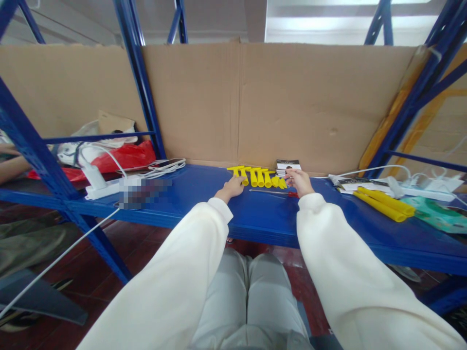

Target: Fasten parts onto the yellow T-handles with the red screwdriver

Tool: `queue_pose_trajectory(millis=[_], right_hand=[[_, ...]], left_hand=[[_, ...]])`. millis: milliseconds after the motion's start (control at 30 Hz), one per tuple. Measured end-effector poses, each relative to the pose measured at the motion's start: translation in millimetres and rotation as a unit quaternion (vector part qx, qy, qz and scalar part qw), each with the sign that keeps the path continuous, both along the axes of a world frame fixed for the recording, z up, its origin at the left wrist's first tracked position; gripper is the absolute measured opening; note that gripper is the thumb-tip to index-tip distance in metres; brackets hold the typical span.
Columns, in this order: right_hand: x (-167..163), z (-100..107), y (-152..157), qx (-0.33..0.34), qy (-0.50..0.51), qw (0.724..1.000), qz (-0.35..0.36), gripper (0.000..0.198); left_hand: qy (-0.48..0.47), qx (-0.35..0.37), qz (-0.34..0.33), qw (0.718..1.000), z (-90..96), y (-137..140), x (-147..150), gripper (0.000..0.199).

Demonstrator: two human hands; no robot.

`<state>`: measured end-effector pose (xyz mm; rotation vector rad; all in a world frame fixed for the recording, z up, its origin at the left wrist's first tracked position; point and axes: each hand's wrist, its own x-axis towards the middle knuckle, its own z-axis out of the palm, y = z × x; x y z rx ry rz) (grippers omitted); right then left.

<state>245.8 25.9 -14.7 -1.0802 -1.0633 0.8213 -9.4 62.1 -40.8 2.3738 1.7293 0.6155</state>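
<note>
Several yellow T-shaped plastic pieces (260, 179) lie in a row on the blue shelf. My left hand (232, 188) is at the left end of this row, its fingers bent around the stem of a yellow T-shaped piece (235, 170). Smaller yellow pieces (279, 183) lie at the right end. Beside them my right hand (299, 181) is closed, fingertips together; whatever is in them is too small to make out. A stack of black-and-white cards (288, 165) stands just behind my right hand. In front lies a screwdriver (272, 191), its red handle partly under that hand.
A tall cardboard panel (292, 107) backs the shelf (204, 194). Blue posts rise on both sides. At left are a white power strip (109, 188), cables and a red bag (126, 158). Yellow tubes (385, 204) and a green packet (438, 214) lie right. Another person's arm shows far left.
</note>
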Motion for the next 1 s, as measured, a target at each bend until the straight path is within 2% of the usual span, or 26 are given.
queue_pose_trajectory(millis=[100,233,433,600,733,833,933,1000], right_hand=[[0.0,-0.9,0.8,-0.002,-0.004,1.000,0.001,0.016],[-0.4,-2.1,1.2,0.004,-0.013,1.000,0.007,0.023],[-1.4,-1.4,1.0,0.011,-0.017,1.000,0.010,0.025],[-2.4,-0.7,0.5,0.002,-0.017,1.000,0.004,0.018],[-5.4,-0.3,-0.3,-0.003,-0.027,1.000,-0.009,0.012],[-1.4,6.6,2.6,0.030,-0.016,0.997,-0.069,0.007],[20.1,18.7,7.4,0.079,0.022,0.974,-0.211,0.011],[46.4,24.3,7.4,0.072,-0.002,0.948,-0.309,0.022]], left_hand=[[-0.001,-0.003,-0.008,1.000,0.4,0.1,-0.9,0.050],[0.001,-0.009,-0.012,1.000,2.2,-1.1,-1.2,0.049],[-0.002,-0.001,0.008,1.000,3.8,-4.5,1.7,0.042],[0.027,0.037,0.006,0.999,2.1,-7.9,3.5,0.038],[0.047,0.075,-0.007,0.996,-1.1,-11.8,4.6,0.044],[0.021,0.119,-0.024,0.992,-2.2,-13.0,5.6,0.051],[-0.039,0.170,-0.041,0.984,-1.5,-9.8,5.8,0.054],[-0.086,0.192,-0.032,0.977,-0.6,-5.3,5.2,0.051]])
